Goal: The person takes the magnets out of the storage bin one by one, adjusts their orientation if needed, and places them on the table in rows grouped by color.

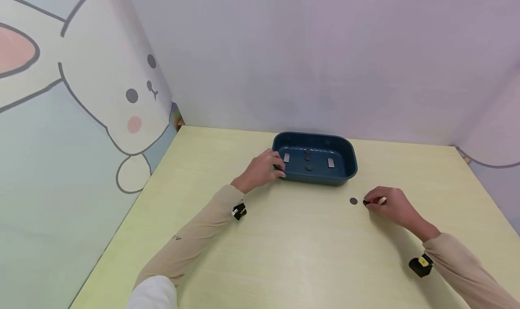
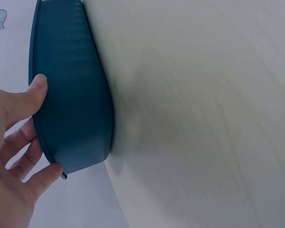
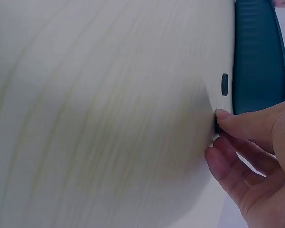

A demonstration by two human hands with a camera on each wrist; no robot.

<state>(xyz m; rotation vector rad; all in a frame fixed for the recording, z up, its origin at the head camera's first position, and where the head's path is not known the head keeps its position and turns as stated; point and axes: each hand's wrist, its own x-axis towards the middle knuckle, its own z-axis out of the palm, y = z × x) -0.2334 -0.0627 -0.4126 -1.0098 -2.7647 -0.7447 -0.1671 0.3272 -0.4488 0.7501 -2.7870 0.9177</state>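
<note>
A dark blue rectangular plastic basin (image 1: 314, 180) stands near the back of the table. At its left front corner, my left hand (image 1: 263, 168) grips the rim, thumb against the outer wall (image 2: 73, 95) and fingers over the edge in the left wrist view. To the right of the basin, my right hand (image 1: 389, 204) pinches a small dark disc (image 1: 366, 202) between thumb and fingers, low over the table. Another dark disc (image 1: 353, 201) lies flat just left of it, close to the basin's side in the right wrist view (image 3: 224, 84).
Inside the basin lie several small dark discs (image 1: 309, 168), a pale rectangular piece (image 1: 286, 158) at the left and another pale rectangle (image 1: 331, 163) at the right. The light wooden table (image 1: 284, 246) meets a pale wall (image 1: 284, 65) behind; a rabbit-patterned panel (image 1: 101, 83) borders its left.
</note>
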